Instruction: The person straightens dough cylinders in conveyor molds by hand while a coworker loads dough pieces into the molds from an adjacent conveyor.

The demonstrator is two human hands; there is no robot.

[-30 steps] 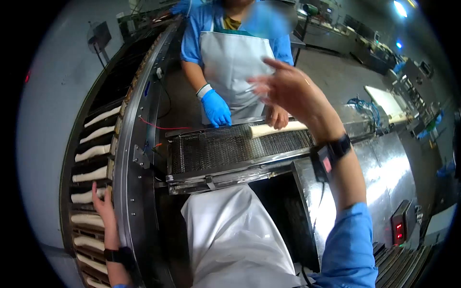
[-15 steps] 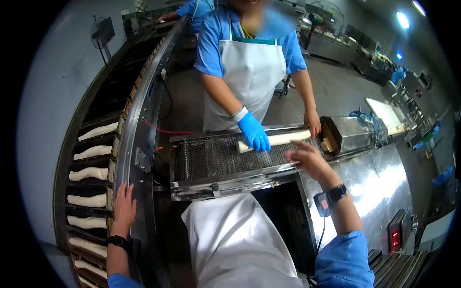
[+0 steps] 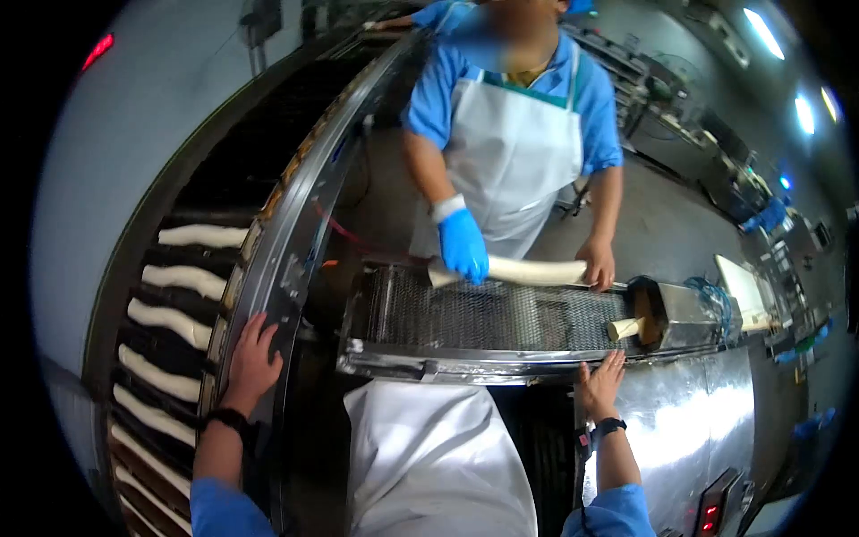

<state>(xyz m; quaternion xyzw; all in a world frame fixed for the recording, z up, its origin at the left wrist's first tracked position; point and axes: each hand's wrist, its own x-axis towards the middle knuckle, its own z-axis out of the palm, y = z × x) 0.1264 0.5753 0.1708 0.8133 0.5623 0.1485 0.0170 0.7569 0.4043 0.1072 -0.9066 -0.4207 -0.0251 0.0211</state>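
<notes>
My left hand lies with spread fingers on the metal rail beside the line of dark trays, holding nothing. In those trays rest long pale dough strips. Near the front edge of the mesh conveyor, my right hand is open and empty, fingers stretched toward the belt's right end. Close to it, a short end of a dough roll sticks out of a metal housing. Across the belt, a co-worker holds a long dough roll at both ends, one hand in a blue glove.
A steel surface lies right of my right arm, with a red digital display at its lower end. Another person's sleeve shows at the far end of the tray line. Blue tubing lies by the housing.
My right hand has drawn back from above the belt to its front edge. The co-worker has shifted the dough roll toward the far side. Dough now protrudes farther from the housing.
</notes>
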